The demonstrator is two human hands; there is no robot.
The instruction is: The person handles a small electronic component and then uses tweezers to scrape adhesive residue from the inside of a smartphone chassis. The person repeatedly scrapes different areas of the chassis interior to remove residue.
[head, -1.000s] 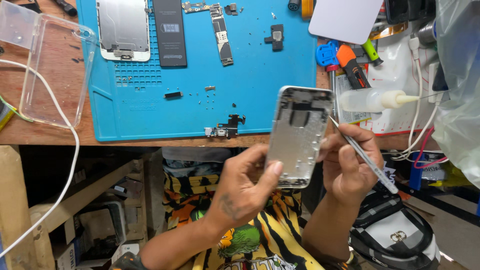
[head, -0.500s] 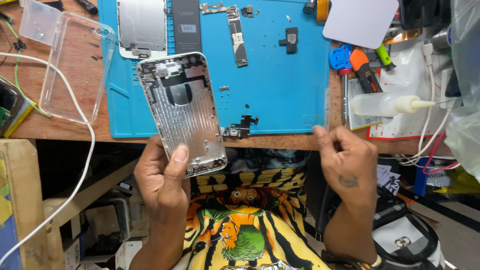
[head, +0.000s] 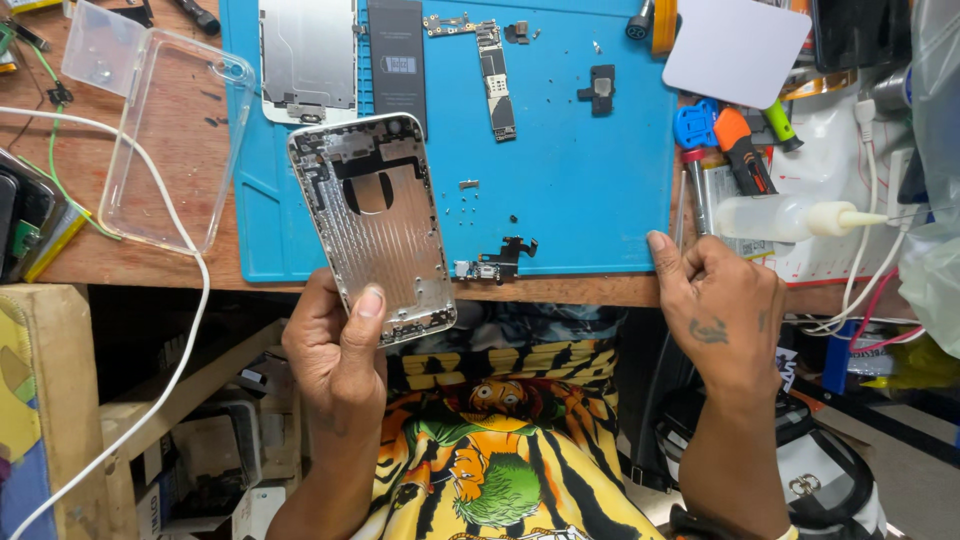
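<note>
Over the near edge of the blue mat (head: 580,190): left hand (head: 335,355) gripping a bare metal phone shell (head: 372,225), inner side up, thumb on its lower end. Right hand (head: 720,315) loosely curled, holding nothing visible, at the table edge beside a squeeze bottle (head: 790,217).

Silver phone housing (head: 375,225) over a blue mat (head: 580,180) (black battery (head: 397,60)).

A bare silver phone rear housing (head: 375,228) is held inner side up, tilted slightly left, over the near edge of the bench, left of centre, its ribbed interior emptied.
</note>
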